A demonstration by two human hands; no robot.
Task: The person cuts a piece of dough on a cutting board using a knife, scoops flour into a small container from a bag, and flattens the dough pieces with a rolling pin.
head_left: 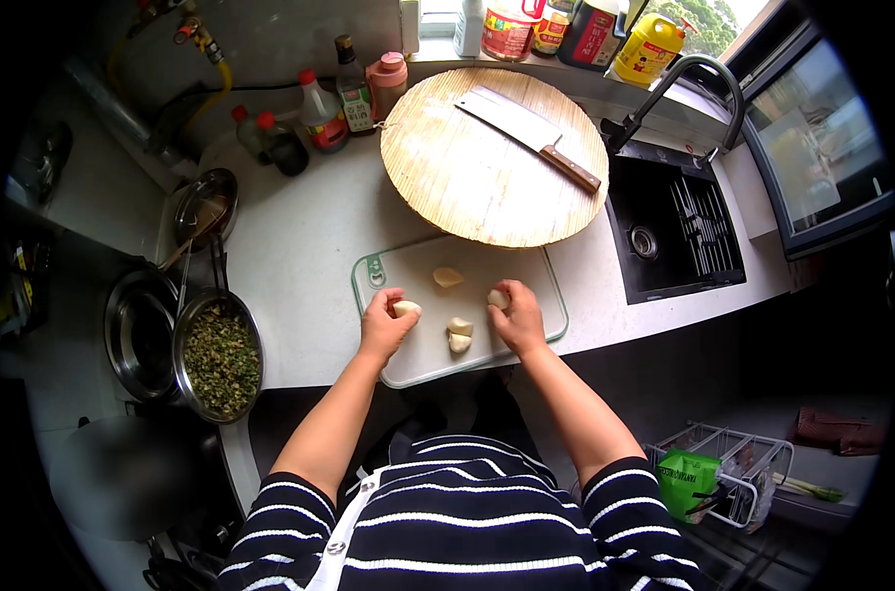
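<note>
A white cutting board (423, 345) with a green rim lies at the counter's front edge. Over its left side, my left hand (381, 323) is closed on a pale, smooth, dough-like piece (406, 308). Toward the right side, my right hand (519, 317) grips another pale piece (498, 298) between thumb and fingers. Two pale lumps (459, 335) sit touching each other between my hands, and a single flatter piece (447, 277) lies farther back on the board. Whether they are dough cannot be told for certain.
Behind the board, a round straw-coloured lid (447, 167) carries a cleaver (526, 133). A black sink (654, 261) is at right. A metal bowl of chopped green filling (219, 360) stands left, beside a dark pan (140, 335). Bottles (324, 113) line the back.
</note>
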